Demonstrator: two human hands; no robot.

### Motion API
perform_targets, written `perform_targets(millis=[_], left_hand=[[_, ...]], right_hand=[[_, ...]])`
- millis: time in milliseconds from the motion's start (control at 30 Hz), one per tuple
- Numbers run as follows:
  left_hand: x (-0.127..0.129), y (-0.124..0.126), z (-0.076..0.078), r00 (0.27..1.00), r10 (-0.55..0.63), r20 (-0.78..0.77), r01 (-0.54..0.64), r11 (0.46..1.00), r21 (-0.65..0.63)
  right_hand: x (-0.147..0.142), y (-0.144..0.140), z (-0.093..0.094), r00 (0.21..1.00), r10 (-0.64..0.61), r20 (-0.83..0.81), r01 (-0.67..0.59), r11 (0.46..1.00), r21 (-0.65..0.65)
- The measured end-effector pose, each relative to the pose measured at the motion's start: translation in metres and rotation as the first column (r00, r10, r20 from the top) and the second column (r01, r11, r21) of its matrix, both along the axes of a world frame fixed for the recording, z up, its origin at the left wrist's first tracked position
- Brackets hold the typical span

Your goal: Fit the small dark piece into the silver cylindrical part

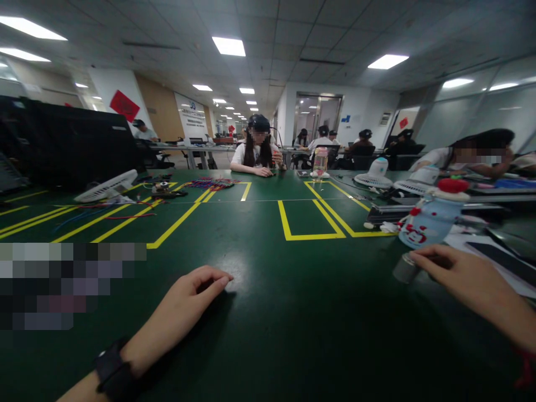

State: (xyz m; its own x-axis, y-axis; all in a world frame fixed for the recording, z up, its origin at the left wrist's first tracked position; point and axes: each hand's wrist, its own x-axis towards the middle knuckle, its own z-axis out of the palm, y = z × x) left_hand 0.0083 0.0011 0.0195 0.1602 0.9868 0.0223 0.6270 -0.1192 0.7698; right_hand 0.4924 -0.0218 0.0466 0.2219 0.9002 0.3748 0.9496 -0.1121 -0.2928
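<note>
My right hand (473,282) reaches in from the right, thumb and fingers closed at the upper edge of a small grey cylinder (405,269). The cylinder is tilted and close to the green tabletop (259,335); whether it touches the surface I cannot tell. Just behind it stands a light blue bottle (431,218) with a red top and a cartoon figure. My left hand (199,293) is at the middle left, low over the table, thumb and fingertips pinched together. Anything between those fingertips is too small to make out. A black band (113,368) circles the left wrist.
Yellow tape lines (314,237) mark the table. Red and blue wires (125,215) and a white fan (111,187) lie at left. Beside the bottle are a dark phone-like slab (502,262) and white paper. A person (257,148) sits opposite; another leans at right.
</note>
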Motion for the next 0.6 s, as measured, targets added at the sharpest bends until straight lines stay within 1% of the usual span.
perform_targets(millis=[33,133,200,267,300,333,367,400,433,500,567,600], left_hand=[[0.000,0.000,0.000,1.000,-0.006,-0.006,0.006,1.000,-0.006],[0.001,-0.001,0.002,1.000,-0.009,-0.013,0.009,1.000,-0.016],[0.001,-0.002,0.003,1.000,-0.014,-0.010,0.014,1.000,-0.014],[0.002,-0.003,0.004,1.000,-0.026,-0.011,0.026,1.000,-0.008],[0.002,-0.004,0.004,0.999,-0.034,-0.012,0.034,0.999,-0.003],[0.003,-0.004,0.004,0.999,-0.037,-0.013,0.037,0.999,0.001],[0.003,-0.004,0.003,0.999,-0.037,-0.013,0.037,0.999,0.005],[0.003,-0.004,0.002,0.999,-0.035,-0.016,0.035,0.999,0.009],[0.004,-0.003,0.002,0.999,-0.037,-0.021,0.037,0.999,0.012],[0.005,-0.003,0.000,0.998,-0.047,-0.040,0.048,0.999,0.022],[0.005,-0.003,0.000,0.996,-0.058,-0.068,0.060,0.998,0.031],[0.005,-0.002,0.000,0.995,-0.059,-0.083,0.062,0.998,0.033]], right_hand=[[0.004,0.001,-0.003,0.999,0.033,-0.025,-0.033,0.999,-0.009],[0.017,0.004,-0.014,0.987,0.111,-0.120,-0.110,0.994,0.017],[0.018,0.004,-0.020,0.980,0.121,-0.160,-0.125,0.992,-0.011],[0.006,0.003,-0.021,0.985,0.091,-0.146,-0.100,0.994,-0.054],[-0.006,0.003,-0.020,0.987,0.096,-0.131,-0.103,0.993,-0.049],[-0.022,0.003,-0.018,0.984,0.131,-0.122,-0.135,0.990,-0.027],[-0.041,0.004,-0.014,0.973,0.195,-0.124,-0.196,0.981,0.004],[-0.063,0.005,-0.011,0.950,0.281,-0.134,-0.278,0.960,0.038],[-0.086,0.007,-0.007,0.912,0.383,-0.146,-0.378,0.924,0.059],[-0.133,0.011,-0.002,0.810,0.557,-0.182,-0.553,0.830,0.077],[-0.172,0.015,-0.001,0.702,0.676,-0.225,-0.676,0.731,0.091],[-0.186,0.016,-0.003,0.654,0.716,-0.244,-0.720,0.688,0.092]])
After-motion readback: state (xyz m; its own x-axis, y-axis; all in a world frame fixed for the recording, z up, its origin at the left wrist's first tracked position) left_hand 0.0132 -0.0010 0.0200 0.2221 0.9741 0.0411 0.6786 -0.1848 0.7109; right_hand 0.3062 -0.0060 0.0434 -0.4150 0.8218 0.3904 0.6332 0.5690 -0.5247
